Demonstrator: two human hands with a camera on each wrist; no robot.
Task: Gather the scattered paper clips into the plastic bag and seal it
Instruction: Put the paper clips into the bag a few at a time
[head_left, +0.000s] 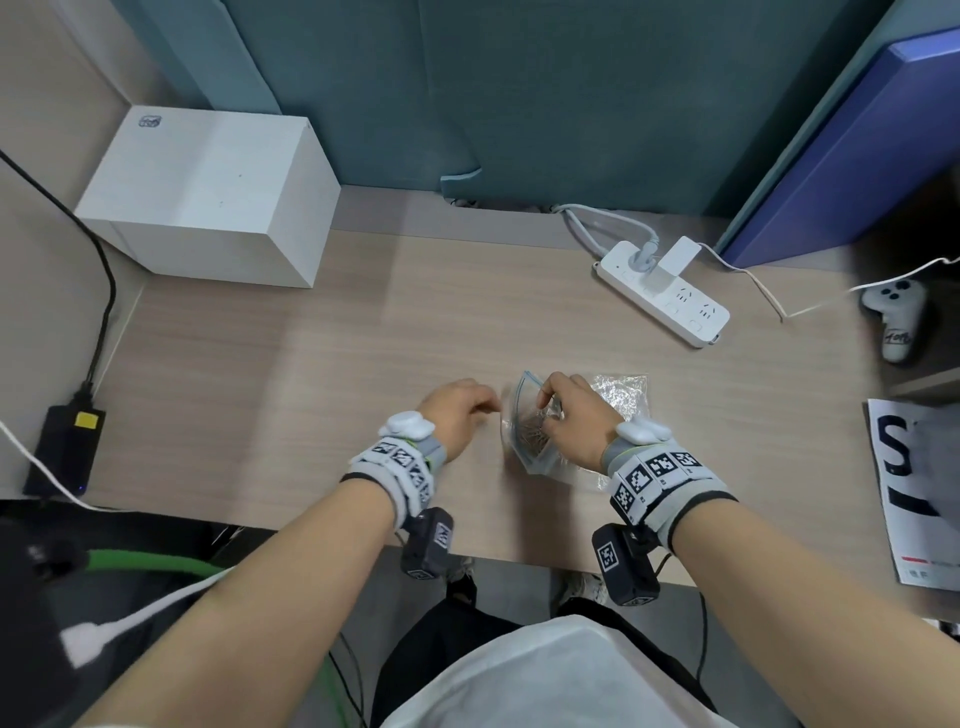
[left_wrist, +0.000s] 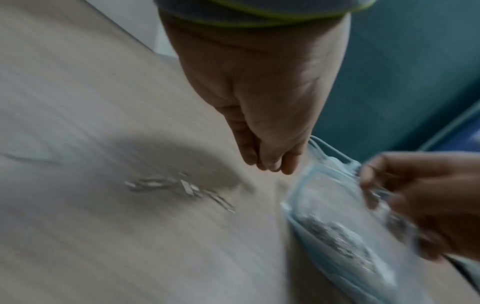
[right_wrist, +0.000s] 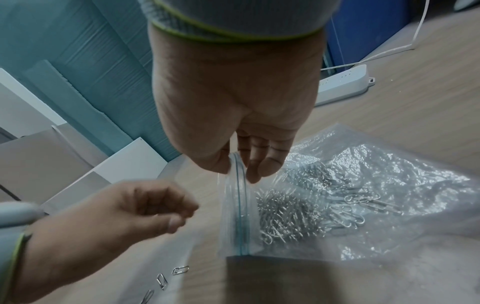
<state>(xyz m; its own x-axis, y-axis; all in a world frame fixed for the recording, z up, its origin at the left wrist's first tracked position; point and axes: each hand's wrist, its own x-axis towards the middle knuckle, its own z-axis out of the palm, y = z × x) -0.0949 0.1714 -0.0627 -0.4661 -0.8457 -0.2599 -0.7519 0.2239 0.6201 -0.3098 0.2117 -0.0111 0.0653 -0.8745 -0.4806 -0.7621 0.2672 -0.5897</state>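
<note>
A clear zip-top plastic bag (head_left: 527, 454) lies on the wooden desk (head_left: 311, 364), its mouth facing left and lifted. My right hand (head_left: 545, 410) pinches the upper blue zip rim (right_wrist: 237, 170) and holds the mouth up. A heap of silver paper clips (right_wrist: 285, 216) sits inside the bag (right_wrist: 363, 174). My left hand (head_left: 491, 408) hovers just left of the mouth with fingertips bunched (left_wrist: 270, 166); no clip shows between them. Loose paper clips (left_wrist: 182, 189) lie on the desk below it, three of them (right_wrist: 179, 269) in the right wrist view.
A white box (head_left: 208, 197) stands at the back left and a black adapter (head_left: 65, 447) at the far left. A white power strip (head_left: 660, 291) with cables lies behind the bag. A white controller (head_left: 893, 317) and a printed sheet (head_left: 909, 483) lie at the right.
</note>
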